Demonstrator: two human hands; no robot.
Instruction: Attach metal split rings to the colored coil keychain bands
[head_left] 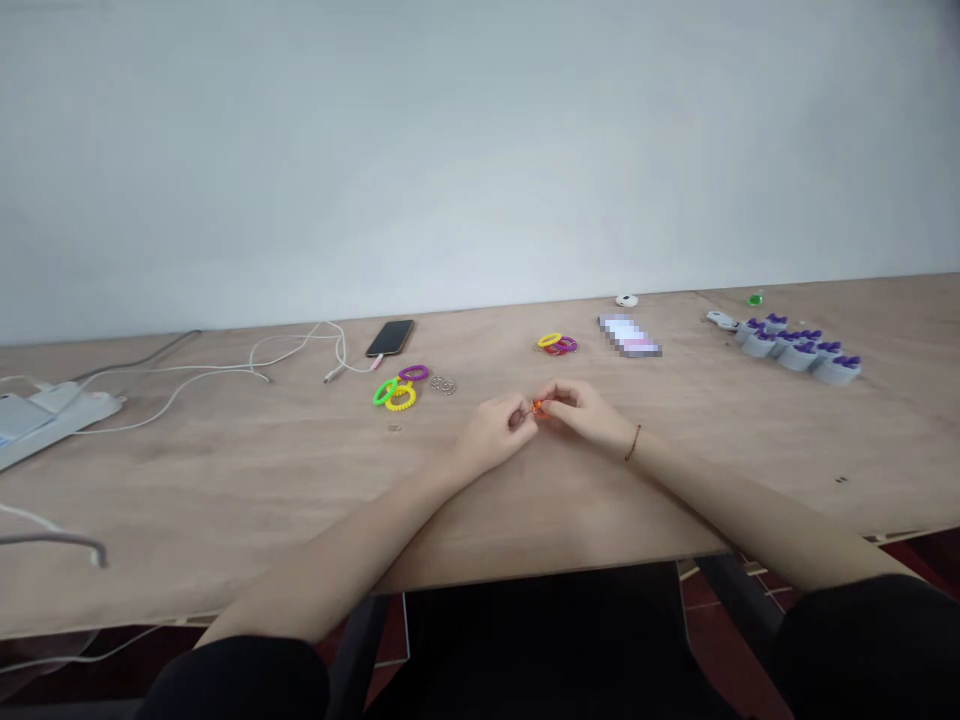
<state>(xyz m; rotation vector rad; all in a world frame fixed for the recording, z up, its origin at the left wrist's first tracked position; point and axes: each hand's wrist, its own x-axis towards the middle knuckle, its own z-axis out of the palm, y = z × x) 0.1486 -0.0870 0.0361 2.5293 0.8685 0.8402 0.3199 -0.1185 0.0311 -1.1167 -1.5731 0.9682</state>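
Small orange spiral band [538, 407] pinched up between fingertips of both hands, mid-counter [225, 480]. Left hand [499, 432] and right hand [583, 415] both closed on it, band mostly hidden. Thin brown cord [632, 442] on right wrist. Nearby, left of hands: green, yellow and purple spiral bands [400, 385], small metal ring cluster [443, 385] just beside. Behind hands: yellow, red, purple bands [556, 344]. Farther off: black phone [390, 338], white cable [292, 355], power strip [60, 415], row of grey-and-purple pieces [799, 350]. Pixelated object [628, 336] unreadable, no legible writing anywhere.

Bright, flat light; soft shadows.
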